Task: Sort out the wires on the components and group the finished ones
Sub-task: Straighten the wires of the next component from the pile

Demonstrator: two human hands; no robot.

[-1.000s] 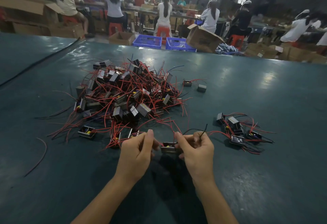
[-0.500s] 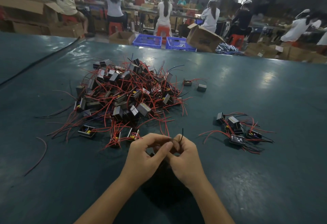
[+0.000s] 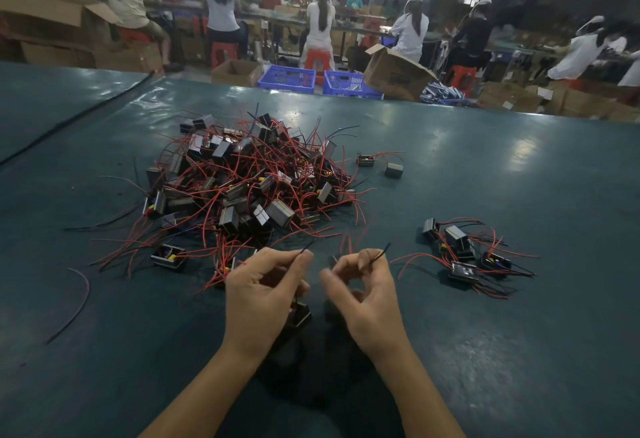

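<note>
Workshop bkgd at 12 o'clock: other workers on stools at benches, blue crates point(image 3: 287, 78) and an open cardboard box point(image 3: 394, 72) just past the far edge. Teal table point(image 3: 519, 178) fills the rest of the view.

Biggest thing on it is the unsorted pile point(image 3: 249, 188), at 11 o'clock from the hands: blocks heaped w/ red wires sticking out every way. Prob. dumped there as the supply, within easy reach. Two stray blocks point(image 3: 366, 159) lie just off its 3 o'clock edge; can't tell why.

Finished group point(image 3: 464, 254) sits at 2 o'clock from the hands, well apart from the pile: a handful of pcs w/ wires lying flatter. The gap btwn the two looks deliberate, so done and not-done don't mix. Far fewer done than waiting, so the task looks early.

Left hand point(image 3: 263, 295) and right hand point(image 3: 367, 295) are at 6 o'clock, near each other but not touching. Each is narrow: thumb and forefinger pinch a thin lead, other fingers curled. Left holds a black lead point(image 3: 306, 249), right holds a second black lead point(image 3: 382, 252), tips poking toward 12. They're held out to opposite sides, prob. to separate and straighten them.

Component in hand point(image 3: 299, 314) is a dark block under the left palm, mostly hidden; can't tell if it rests on the table or hangs. A loose wire point(image 3: 78, 299) lies alone at 9 o'clock.
</note>
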